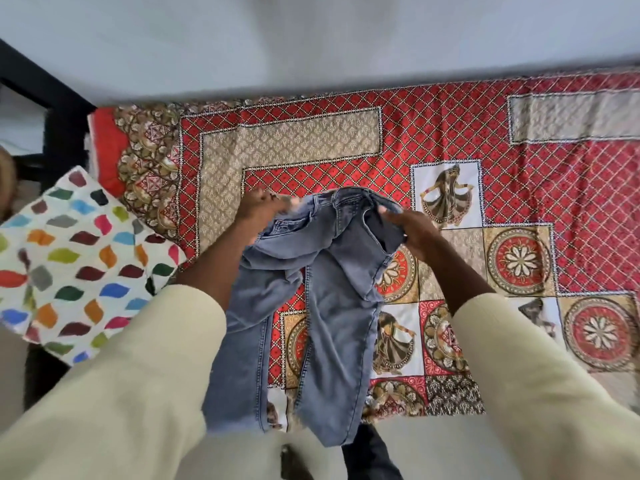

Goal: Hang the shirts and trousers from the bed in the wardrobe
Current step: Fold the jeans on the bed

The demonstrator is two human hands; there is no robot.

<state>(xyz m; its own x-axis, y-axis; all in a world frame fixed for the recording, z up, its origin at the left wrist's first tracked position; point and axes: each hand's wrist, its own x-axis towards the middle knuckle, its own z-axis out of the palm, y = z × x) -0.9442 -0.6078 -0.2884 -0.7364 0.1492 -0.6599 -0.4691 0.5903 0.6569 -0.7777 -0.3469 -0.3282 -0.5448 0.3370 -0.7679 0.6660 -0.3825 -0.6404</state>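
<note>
Bed: one bed with a red patterned bedspread over it. It runs off the right side of the picture.
On the bed: one pair of blue jeans and one pillow.
Jeans: they are in the middle, close to the person. The waist is lifted up off the bedspread and the two legs hang down over the near edge of the bed.
Left hand: the left hand holds the left side of the waist. Its fingers are curled round the cloth.
Right hand: the right hand holds the right side of the waist. The thumb and fingers pinch the cloth there.
Pillow: it is white with many small coloured patches. It lies at the left end of the bed, well apart from the jeans.
Count: two hands, two pale sleeves, one pair of jeans, one pillow.
Wall: a plain pale wall is behind the bed.
Hard to see: the hands and the waist are a bit blurry. The ends of the jeans legs go behind the sleeves and the person's body. A dark shape shows low down under the jeans, and I cannot tell what it is. A dark frame stands at the top left, partly cut off.
</note>
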